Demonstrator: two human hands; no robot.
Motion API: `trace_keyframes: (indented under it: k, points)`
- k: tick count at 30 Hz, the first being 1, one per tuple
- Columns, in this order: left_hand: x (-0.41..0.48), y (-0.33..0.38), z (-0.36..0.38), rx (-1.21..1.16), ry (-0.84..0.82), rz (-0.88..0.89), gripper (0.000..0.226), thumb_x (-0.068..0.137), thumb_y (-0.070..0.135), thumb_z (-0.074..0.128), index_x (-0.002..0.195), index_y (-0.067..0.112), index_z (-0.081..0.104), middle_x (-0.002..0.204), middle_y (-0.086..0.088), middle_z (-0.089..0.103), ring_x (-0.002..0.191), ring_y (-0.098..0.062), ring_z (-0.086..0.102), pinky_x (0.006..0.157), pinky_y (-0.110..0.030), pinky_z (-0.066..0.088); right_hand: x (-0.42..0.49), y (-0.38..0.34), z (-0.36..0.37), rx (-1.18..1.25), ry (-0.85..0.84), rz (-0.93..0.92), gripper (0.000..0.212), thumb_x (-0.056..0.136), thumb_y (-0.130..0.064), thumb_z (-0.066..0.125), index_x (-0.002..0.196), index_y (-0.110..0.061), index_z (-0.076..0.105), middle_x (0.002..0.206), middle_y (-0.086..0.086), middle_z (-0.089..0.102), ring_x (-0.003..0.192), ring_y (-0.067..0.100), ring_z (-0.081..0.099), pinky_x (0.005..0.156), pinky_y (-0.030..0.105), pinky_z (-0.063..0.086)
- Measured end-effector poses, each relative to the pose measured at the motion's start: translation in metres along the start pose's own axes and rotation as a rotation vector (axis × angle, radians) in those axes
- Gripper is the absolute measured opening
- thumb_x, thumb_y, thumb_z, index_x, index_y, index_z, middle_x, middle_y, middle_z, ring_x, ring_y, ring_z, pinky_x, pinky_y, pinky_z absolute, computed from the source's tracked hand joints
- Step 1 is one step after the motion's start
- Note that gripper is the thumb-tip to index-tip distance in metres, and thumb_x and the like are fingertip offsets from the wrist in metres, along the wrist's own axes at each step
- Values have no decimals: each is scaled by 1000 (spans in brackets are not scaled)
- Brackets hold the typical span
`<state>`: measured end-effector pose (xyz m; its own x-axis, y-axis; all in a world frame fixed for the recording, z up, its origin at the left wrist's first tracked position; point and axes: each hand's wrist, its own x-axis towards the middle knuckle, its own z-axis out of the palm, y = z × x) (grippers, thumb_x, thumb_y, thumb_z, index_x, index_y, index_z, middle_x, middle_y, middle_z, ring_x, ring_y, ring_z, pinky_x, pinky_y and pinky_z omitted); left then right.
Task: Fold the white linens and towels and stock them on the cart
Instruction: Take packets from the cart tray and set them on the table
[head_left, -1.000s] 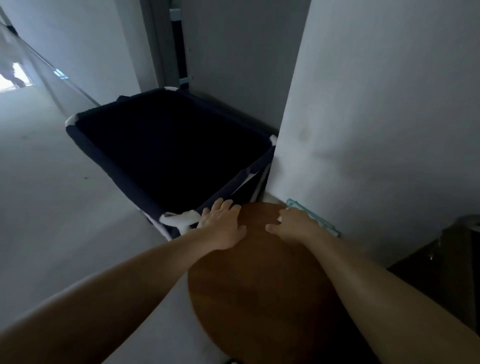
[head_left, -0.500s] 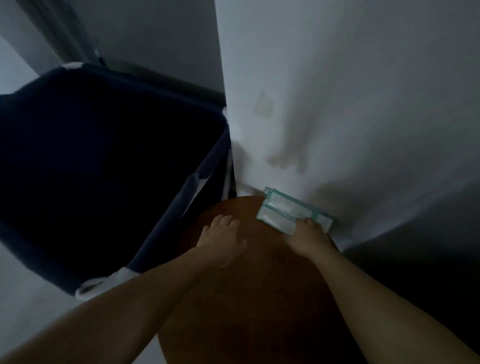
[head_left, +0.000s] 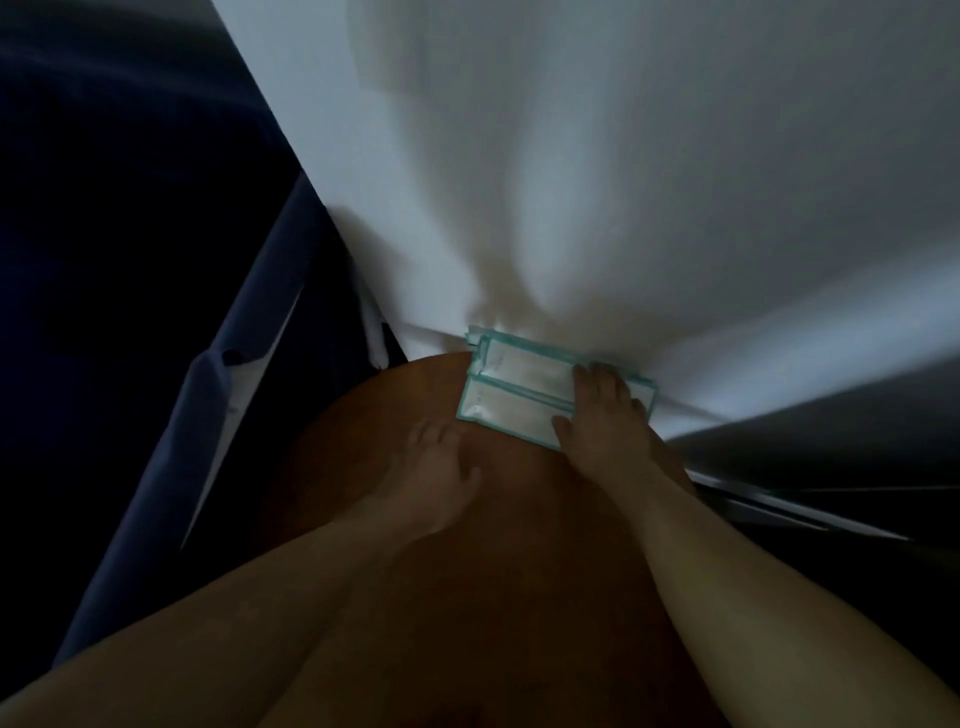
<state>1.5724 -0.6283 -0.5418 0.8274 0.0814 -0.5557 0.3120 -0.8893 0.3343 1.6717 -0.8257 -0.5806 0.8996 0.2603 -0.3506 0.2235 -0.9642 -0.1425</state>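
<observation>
Head view, looking steeply down: a person's two bare forearms reach across a round wooden tabletop (head_left: 519, 597) wedged into a tight corner. Its far edge meets a white wall (head_left: 571, 182), and on the left its rim runs close beside the side of a navy fabric cart (head_left: 156, 260), whose corner shows a strip of pale frame. A dark, blurred surface (head_left: 831, 457) closes in on the right, so the only bare room lies on the brown top itself, toward the camera.

A folded white cloth with teal edging (head_left: 514, 395) lies at the table's far rim, its back edge against the wall — layered in flat panels, the trim outlining each one. The right hand (head_left: 605, 410) rests on the cloth's right end, fingers spread flat. The left hand (head_left: 436, 467) lies palm down on the bare wood just left of the cloth, fingers extended and holding nothing — motion blur softens its outline.
</observation>
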Motion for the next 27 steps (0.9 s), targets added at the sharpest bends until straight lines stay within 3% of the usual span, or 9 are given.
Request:
trace_keyframes:
  k: [6, 12, 15, 17, 20, 24, 27]
  points:
    - [9, -7, 3, 25, -46, -53, 62, 98, 46, 46, 150, 16, 32, 157, -7, 29, 145, -25, 21, 118, -42, 23, 0, -4, 20, -102, 35, -1, 67, 91, -49, 58, 148, -25, 32, 140, 9, 42, 125, 31, 41, 100, 44, 35]
    - [6, -7, -1, 24, -22, -31, 56, 97, 45, 47, 146, 19, 38, 151, -6, 36, 140, -25, 28, 114, -40, 28, -23, -7, 31, -68, 33, -73, 55, 96, -45, 51, 146, -29, 37, 144, 4, 40, 129, 27, 38, 101, 43, 35]
    - [3, -4, -4, -4, 3, -22, 53, 98, 43, 45, 145, 18, 40, 148, -6, 38, 139, -24, 30, 113, -38, 30, -23, -7, 25, -127, 58, -115, 44, 96, -28, 51, 139, -19, 49, 137, 8, 52, 121, 30, 50, 97, 42, 39]
    - [4, 0, -4, -72, 42, -22, 49, 99, 39, 47, 142, 17, 44, 142, -6, 44, 134, -23, 36, 108, -33, 33, -24, -10, 17, -175, 116, -192, 37, 85, -15, 64, 121, -9, 65, 113, 14, 69, 99, 32, 64, 86, 41, 49]
    - [6, 13, -6, -375, 42, -77, 40, 101, 31, 50, 133, 8, 56, 130, -10, 58, 121, -25, 52, 102, -34, 42, -27, -15, 5, -178, 288, -274, 32, 52, -8, 87, 83, -8, 75, 69, 10, 69, 59, 27, 66, 59, 33, 53]
    - [11, 34, -14, -1072, -19, -320, 21, 102, 28, 49, 101, 12, 63, 90, -3, 65, 81, -17, 62, 68, -25, 50, -35, -31, -3, -93, 455, -410, 32, 47, -13, 92, 75, -12, 75, 60, 5, 65, 51, 24, 62, 50, 29, 49]
    - [14, 35, -16, -1355, -71, -462, 21, 99, 33, 53, 108, 16, 62, 106, -9, 69, 97, -26, 66, 89, -45, 54, -47, -40, 6, -14, 528, -540, 21, 60, -14, 89, 72, -14, 72, 64, 3, 66, 55, 22, 62, 52, 30, 49]
